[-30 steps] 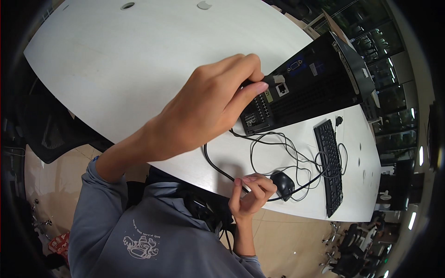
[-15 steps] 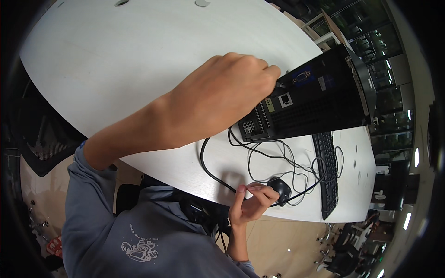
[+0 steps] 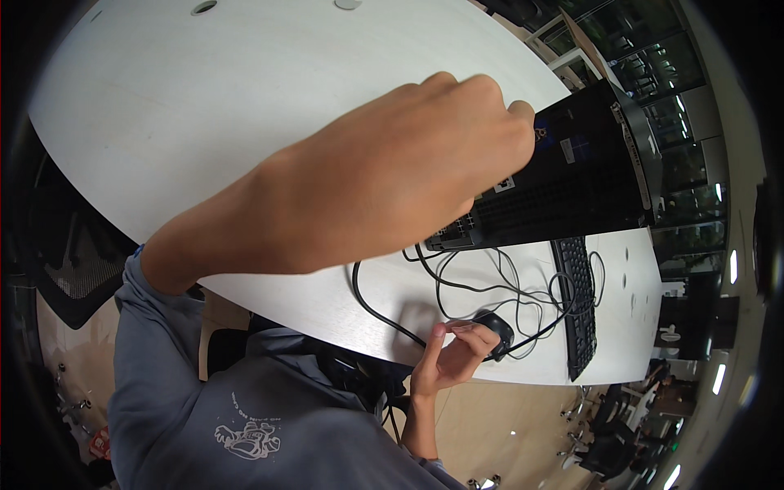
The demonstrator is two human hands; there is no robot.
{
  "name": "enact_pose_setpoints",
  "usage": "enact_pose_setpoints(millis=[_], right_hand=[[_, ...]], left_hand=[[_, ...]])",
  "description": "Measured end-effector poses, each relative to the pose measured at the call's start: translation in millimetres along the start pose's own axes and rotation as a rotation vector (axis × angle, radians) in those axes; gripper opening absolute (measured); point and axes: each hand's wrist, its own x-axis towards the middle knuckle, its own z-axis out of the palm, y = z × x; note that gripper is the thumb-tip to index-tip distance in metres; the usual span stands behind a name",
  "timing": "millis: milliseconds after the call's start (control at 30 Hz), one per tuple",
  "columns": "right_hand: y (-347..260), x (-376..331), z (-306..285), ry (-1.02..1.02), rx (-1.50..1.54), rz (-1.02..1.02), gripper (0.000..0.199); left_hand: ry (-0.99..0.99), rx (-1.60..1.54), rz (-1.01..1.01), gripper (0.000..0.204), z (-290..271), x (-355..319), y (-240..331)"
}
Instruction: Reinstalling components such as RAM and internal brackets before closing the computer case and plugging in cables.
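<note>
My left hand [image 3: 408, 163] is at the back panel of a black desktop computer tower [image 3: 588, 175]. Its fingers are curled in and hidden behind the back of the hand, so what they hold cannot be made out. The hand covers several of the ports. Near the table's front edge, my right hand [image 3: 449, 359] hovers with bent fingers, its thumb a little apart from them and nothing visible in between. A thick black cable [image 3: 380, 314] passes behind it, and a black mouse [image 3: 496, 329] sits just beyond its fingers.
Thin black cords [image 3: 510, 286] lie tangled below the tower. To the right of them is a black keyboard [image 3: 580, 314]. Everything stands on a white curved table [image 3: 204, 90] with a round cable hole [image 3: 203, 7] at its far side. A mesh chair [image 3: 82, 265] is at the left.
My left hand has moved right and a little up along the tower's back panel, covering more of its ports. My right hand has shifted slightly to the right.
</note>
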Motion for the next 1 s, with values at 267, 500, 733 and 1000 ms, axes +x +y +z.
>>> enact_pose_setpoints(millis=[267,500,733,1000], right_hand=[[-2,0,0,0.0,0.011,0.036,0.025],[-1,1,1,0.061,0.055,0.091,0.024],[-1,2,-1,0.037,0.044,0.086,0.024],[2,0,-1,0.093,0.137,0.159,0.022]], left_hand=[[0.04,0.013,0.112,0.009,4,2,9],[0.041,0.015,0.109,0.01,6,5,2],[-0.02,-0.079,0.053,0.021,-4,3,-12],[-0.204,-0.095,0.04,0.025,-34,15,-17]])
